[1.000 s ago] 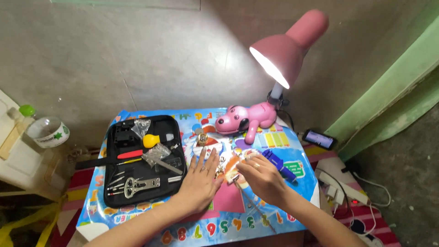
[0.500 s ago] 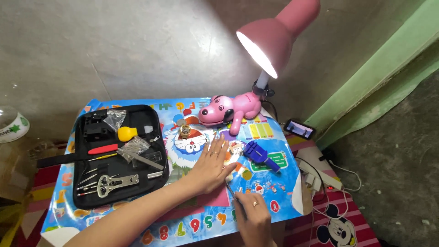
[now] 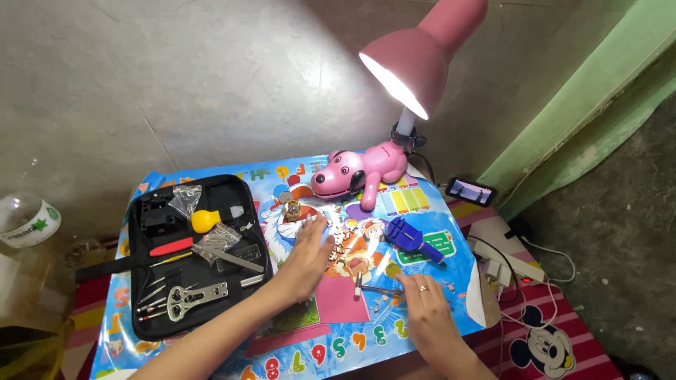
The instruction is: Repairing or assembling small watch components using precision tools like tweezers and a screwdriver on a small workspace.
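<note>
My left hand (image 3: 307,257) lies flat on the colourful printed mat (image 3: 436,309), fingers spread, holding nothing. Its fingertips are beside a scatter of small watch parts (image 3: 345,243). My right hand (image 3: 424,304), with a ring on one finger, pinches the end of a thin metal tool (image 3: 373,288) with a white tip that lies on the mat. A gold watch (image 3: 292,209) rests just beyond my left hand. To the right of the parts lies a blue watch tool (image 3: 412,239).
An open black tool case (image 3: 144,278) with pliers, screwdrivers and a yellow blower (image 3: 204,220) sits on the left. A pink dog-shaped lamp (image 3: 360,169) shines at the back. A phone (image 3: 470,190) and a power strip (image 3: 496,264) lie at right, with a bowl (image 3: 24,222) far left.
My right hand left the middle, dipped to the near edge, then came to the thin tool. My left hand stays flat on the mat. The view has shifted.
</note>
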